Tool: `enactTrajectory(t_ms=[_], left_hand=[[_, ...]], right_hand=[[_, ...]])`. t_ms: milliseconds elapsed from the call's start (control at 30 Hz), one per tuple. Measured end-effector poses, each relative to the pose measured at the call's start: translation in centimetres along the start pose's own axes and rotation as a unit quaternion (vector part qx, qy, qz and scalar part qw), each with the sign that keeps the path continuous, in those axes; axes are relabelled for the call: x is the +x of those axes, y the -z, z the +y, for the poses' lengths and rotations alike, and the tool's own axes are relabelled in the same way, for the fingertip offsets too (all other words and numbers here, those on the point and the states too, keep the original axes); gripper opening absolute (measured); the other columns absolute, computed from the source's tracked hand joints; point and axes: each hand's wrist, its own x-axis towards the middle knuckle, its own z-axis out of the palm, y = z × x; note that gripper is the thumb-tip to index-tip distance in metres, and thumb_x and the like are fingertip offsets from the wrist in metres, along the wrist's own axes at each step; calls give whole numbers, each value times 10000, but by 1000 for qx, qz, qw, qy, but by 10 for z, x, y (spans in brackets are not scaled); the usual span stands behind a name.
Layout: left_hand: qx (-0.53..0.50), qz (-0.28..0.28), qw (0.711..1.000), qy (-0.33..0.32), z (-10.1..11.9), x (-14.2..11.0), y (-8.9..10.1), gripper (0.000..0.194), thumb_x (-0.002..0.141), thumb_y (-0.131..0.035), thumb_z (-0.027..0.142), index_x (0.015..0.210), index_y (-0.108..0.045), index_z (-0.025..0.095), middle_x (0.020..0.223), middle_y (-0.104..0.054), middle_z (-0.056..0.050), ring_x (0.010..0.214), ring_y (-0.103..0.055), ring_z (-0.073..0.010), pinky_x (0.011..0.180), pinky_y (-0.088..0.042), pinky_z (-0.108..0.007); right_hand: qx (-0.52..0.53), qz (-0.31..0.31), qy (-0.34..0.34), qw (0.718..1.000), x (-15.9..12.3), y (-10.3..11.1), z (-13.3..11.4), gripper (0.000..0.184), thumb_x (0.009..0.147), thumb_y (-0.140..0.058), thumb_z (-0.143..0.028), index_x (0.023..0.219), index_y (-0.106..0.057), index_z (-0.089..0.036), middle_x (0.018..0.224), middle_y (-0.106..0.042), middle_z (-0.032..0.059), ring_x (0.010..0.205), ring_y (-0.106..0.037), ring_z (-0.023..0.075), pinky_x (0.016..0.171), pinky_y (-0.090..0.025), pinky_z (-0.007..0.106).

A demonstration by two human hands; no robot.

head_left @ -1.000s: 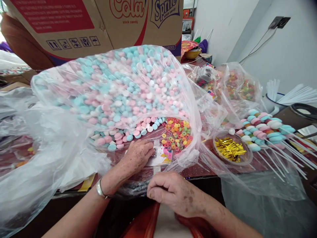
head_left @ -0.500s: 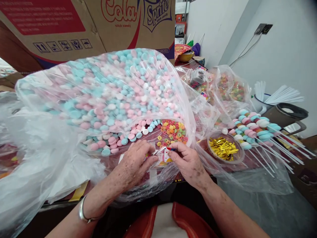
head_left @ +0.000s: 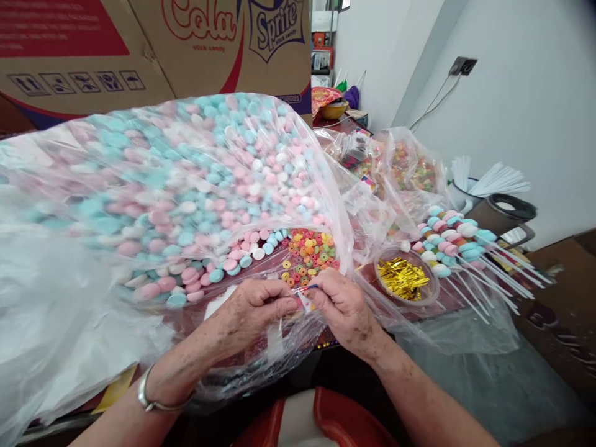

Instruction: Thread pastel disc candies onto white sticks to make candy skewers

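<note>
My left hand (head_left: 261,308) and my right hand (head_left: 343,310) are close together at the table's front edge. Between their pinched fingertips is a small printed plastic bag (head_left: 306,302), white with coloured marks, mostly hidden by the fingers. Just beyond the hands lie small ring-shaped gummies (head_left: 311,251) in red, orange, yellow and green. Pink, blue and white round marshmallows (head_left: 242,261) spill beside them from a large clear plastic bag (head_left: 321,161). Crumpled clear film lies beneath the hands.
A round tub of gold twist ties (head_left: 404,278) stands to the right. Beyond it lie marshmallow skewers (head_left: 454,239) on white sticks, near a brown jug (head_left: 505,214). A big cardboard carton (head_left: 195,68) rises at the back. White plastic sheets (head_left: 88,335) cover the left.
My view has swung slightly, so most things sit further left. Both hands have drawn up the small bag's edge, which is now pinched into a thin line between them.
</note>
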Motion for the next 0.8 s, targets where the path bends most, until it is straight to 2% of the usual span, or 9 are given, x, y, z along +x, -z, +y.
enactTrajectory(t_ms=[100, 300, 400, 500, 567, 633, 667, 733, 800], left_hand=[[-25, 0, 1000, 8, 3, 2, -1, 215, 871, -582, 346, 742, -602, 176, 638, -509, 47, 586, -448, -109, 542, -352, -212], [89, 20, 995, -49, -5, 6, -3, 325, 918, -498, 376, 674, -616, 195, 616, -565, 17, 592, -497, -137, 573, -382, -234], [74, 30, 996, -29, -7, 6, -11, 319, 924, -472, 391, 719, -625, 202, 615, -601, 11, 567, -523, -141, 563, -397, -236], [42, 33, 999, -5, -5, 7, -19, 301, 888, -523, 419, 723, -646, 199, 590, -601, 11, 540, -524, -141, 513, -388, -228], [35, 35, 999, -9, -4, 7, -21, 299, 879, -544, 419, 717, -660, 196, 594, -610, 7, 543, -527, -140, 508, -391, -225], [31, 30, 999, -18, -6, 7, -20, 311, 888, -543, 417, 709, -667, 195, 603, -622, 2, 547, -534, -139, 516, -400, -225], [27, 30, 999, -21, -7, 7, -19, 319, 892, -541, 418, 702, -667, 195, 607, -628, -1, 551, -540, -140, 522, -406, -226], [16, 34, 999, -22, -8, 6, -17, 338, 893, -538, 425, 676, -659, 196, 601, -629, -6, 556, -549, -143, 524, -415, -226], [0, 43, 999, -18, -7, 5, -16, 347, 888, -536, 433, 663, -656, 197, 597, -632, -8, 557, -557, -146, 528, -427, -226]], right_hand=[[-43, 14, 35, 998, 1, 2, -1, 300, 990, -427, -268, 701, -485, -210, 677, -487, -2, 670, -445, 150, 632, -353, 280], [-129, 37, 74, 988, -1, 7, 3, 415, 1031, -344, -315, 633, -421, -227, 610, -460, 3, 625, -407, 160, 617, -315, 306], [-166, 57, 73, 982, -3, 10, 3, 431, 1032, -361, -317, 618, -435, -228, 577, -462, 4, 599, -404, 162, 605, -303, 313], [-168, 61, 68, 982, -6, 20, -3, 414, 1021, -405, -309, 621, -470, -222, 568, -488, 5, 594, -429, 161, 607, -327, 309], [-148, 78, 58, 984, -10, 36, -6, 362, 1015, -411, -294, 683, -532, -213, 614, -540, 14, 634, -488, 162, 631, -374, 297], [-156, 139, 22, 978, -19, 60, -3, 270, 1004, -425, -283, 805, -588, -202, 712, -601, 30, 703, -553, 165, 663, -422, 284], [-186, 187, -6, 965, -26, 75, 1, 223, 997, -438, -277, 869, -603, -197, 764, -626, 39, 725, -576, 164, 669, -437, 278], [-293, 257, -71, 918, -41, 106, 16, 182, 981, -466, -280, 971, -623, -188, 864, -669, 64, 776, -608, 182, 709, -455, 296], [-395, 244, -106, 879, -59, 136, 36, 231, 977, -449, -313, 980, -640, -183, 898, -686, 85, 831, -617, 219, 772, -466, 339]])
